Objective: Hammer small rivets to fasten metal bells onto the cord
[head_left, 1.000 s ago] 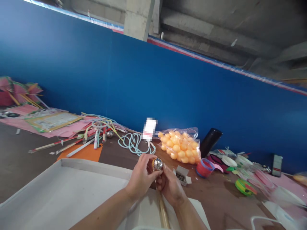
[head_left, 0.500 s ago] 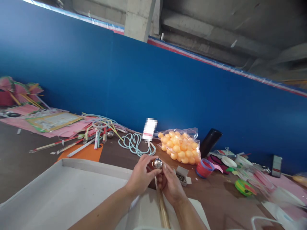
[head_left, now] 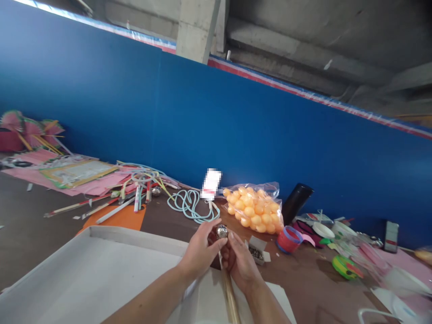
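Note:
A shiny silver ball [head_left: 222, 231] sits between my two hands, at the upper end of a gold-coloured rod [head_left: 230, 294]. My left hand [head_left: 197, 252] pinches the ball from the left, index finger over the top and thumb below. On the other side my right hand [head_left: 245, 265] has its fingers curled round the rod's upper part, its thumb near the ball. The rod slopes down toward me, and my fingers hide where it meets the ball. Just right of my right hand stands a small open box [head_left: 257, 249] of small metal pieces.
A large white tray [head_left: 135, 236] lies at left front. Behind my hands are a coiled light-blue cord [head_left: 189, 207] and a bag of orange balls [head_left: 253, 209]. Farther right are a black cylinder [head_left: 297, 203], a red-and-blue tub [head_left: 289, 239] and a green tape measure [head_left: 344, 267].
The view has shifted very slightly. Both hands keep their hold, with the silver ball and rod almost where they were.

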### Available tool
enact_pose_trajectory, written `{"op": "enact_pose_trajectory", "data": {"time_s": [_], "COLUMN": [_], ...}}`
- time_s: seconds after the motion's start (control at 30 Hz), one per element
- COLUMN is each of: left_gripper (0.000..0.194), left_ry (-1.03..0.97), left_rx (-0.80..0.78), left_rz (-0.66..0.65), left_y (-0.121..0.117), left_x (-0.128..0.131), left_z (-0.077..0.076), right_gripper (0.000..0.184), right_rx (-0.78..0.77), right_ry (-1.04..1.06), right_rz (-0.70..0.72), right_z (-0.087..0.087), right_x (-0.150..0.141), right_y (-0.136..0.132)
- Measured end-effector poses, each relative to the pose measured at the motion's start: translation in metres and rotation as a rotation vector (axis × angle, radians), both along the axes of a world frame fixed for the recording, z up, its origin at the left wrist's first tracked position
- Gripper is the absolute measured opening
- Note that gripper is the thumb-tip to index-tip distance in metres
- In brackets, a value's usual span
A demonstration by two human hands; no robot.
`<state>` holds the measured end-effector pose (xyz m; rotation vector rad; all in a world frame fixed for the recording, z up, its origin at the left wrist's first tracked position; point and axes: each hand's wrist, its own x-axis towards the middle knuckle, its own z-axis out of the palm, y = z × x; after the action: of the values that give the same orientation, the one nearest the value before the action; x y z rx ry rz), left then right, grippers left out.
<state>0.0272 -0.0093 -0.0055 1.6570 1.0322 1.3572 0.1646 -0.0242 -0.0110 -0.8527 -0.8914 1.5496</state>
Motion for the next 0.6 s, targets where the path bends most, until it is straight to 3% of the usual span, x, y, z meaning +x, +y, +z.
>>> {"op": "enact_pose_trajectory", "data": {"time_s": [0.23,0.37,0.47,0.53,0.6], "left_gripper": [0.037,0.036,0.038,0.040,0.042], "left_ry": [-0.066,-0.143,-0.266,-0.357,-0.423], "left_rx": [-0.109,-0.166,-0.213,-0.258,-0.291], "left_rz": [-0.069,-0.133,-0.110,-0.051,0.018], "left_y": [-0.002,0.001,0.006,0.011,0.017], "left_x": [-0.002,-0.002,-0.003,-0.006,-0.009], "left_z": [0.006,0.007,0.006,0.005,0.005], "right_gripper": [0.037,0.041,0.041,0.038,0.036], "right_rx": [0.022,0.059,0.110,0.171,0.237], "right_ry": [-0.101,-0.240,-0.372,-0.529,-0.874], "right_rz": [-0.023,-0.063,-0.131,-0.200,-0.248], "right_z": [0.000,0.000,0.001,0.002,0.001], "right_x": [0.001,0.001,0.004,0.007,0.010], "right_y": [0.001,0.002,0.000,-0.003,-0.008]}}
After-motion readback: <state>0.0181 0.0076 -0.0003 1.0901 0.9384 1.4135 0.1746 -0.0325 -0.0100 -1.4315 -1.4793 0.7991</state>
